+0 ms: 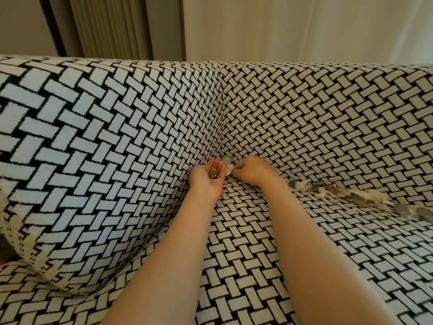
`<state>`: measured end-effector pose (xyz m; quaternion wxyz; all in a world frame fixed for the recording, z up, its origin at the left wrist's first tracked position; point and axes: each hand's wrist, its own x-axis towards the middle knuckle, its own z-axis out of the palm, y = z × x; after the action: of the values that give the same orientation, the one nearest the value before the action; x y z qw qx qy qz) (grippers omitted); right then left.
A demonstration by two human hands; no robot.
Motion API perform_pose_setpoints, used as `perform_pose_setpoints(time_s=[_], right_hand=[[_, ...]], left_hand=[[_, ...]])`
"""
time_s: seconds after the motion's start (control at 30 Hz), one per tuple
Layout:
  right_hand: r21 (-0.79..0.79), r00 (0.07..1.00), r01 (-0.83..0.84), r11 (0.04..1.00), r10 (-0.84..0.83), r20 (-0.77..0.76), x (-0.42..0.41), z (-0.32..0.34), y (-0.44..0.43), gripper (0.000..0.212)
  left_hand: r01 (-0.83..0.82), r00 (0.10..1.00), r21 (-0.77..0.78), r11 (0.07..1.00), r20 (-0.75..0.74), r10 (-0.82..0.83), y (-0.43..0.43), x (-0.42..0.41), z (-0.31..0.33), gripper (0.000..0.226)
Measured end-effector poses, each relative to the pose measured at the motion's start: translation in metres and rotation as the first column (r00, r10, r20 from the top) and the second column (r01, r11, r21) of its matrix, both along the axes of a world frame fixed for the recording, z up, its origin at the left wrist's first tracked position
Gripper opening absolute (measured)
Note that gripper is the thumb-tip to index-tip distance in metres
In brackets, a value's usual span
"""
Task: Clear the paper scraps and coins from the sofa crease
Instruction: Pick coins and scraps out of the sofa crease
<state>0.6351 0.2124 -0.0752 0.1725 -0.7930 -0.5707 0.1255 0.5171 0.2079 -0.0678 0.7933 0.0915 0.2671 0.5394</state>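
My left hand lies palm up at the corner of the sofa crease, cupped, with a few silver coins resting in the palm. Just to its right, my right hand pinches a white paper scrap at the crease. Further right along the crease runs a line of paper scraps mixed with coins, reaching to the frame's right edge.
The sofa wears a black-and-white woven-pattern cover: armrest at left, backrest behind, seat under my forearms. Curtains hang behind the sofa.
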Motion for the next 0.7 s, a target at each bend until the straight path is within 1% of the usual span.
perform_pose_setpoints(time_s=[0.07,0.13,0.27,0.33,0.4,0.57,0.67,0.7], right_hand=[[-0.033,0.997,0.042,0.999,-0.039,0.061,-0.004,-0.001,0.007,0.035],[-0.036,0.992,0.082,0.996,-0.079,0.099,-0.007,-0.004,0.011,0.032],[0.06,0.979,0.124,0.99,-0.132,0.155,-0.008,-0.006,0.007,0.027],[0.101,0.976,0.121,0.987,-0.137,0.167,-0.009,-0.007,0.005,0.026],[0.109,0.979,0.1,0.989,-0.117,0.167,-0.01,-0.007,0.004,0.026],[0.003,0.979,0.038,0.999,-0.038,0.199,-0.013,-0.003,0.002,0.024],[0.063,0.972,0.09,0.994,-0.101,0.212,-0.015,-0.005,0.0,0.024],[0.092,0.973,0.109,0.99,-0.125,0.195,-0.015,-0.006,-0.001,0.024]], left_hand=[[-0.003,1.0,-0.002,1.0,0.002,0.003,0.001,0.0,-0.001,0.036],[-0.002,1.0,0.001,1.0,0.001,0.002,0.001,0.0,-0.002,0.036],[-0.005,1.0,0.014,1.0,-0.024,0.005,0.002,0.001,-0.003,0.037],[0.002,1.0,0.017,1.0,-0.023,-0.002,0.004,0.002,-0.004,0.038],[0.007,1.0,0.018,1.0,-0.015,-0.007,0.007,0.003,-0.006,0.038],[0.013,1.0,0.012,1.0,0.0,-0.013,0.009,0.003,-0.007,0.032],[0.026,1.0,0.026,0.999,0.002,-0.027,0.009,0.002,-0.008,0.032],[0.027,1.0,0.026,0.999,-0.003,-0.027,0.008,0.001,-0.009,0.03]])
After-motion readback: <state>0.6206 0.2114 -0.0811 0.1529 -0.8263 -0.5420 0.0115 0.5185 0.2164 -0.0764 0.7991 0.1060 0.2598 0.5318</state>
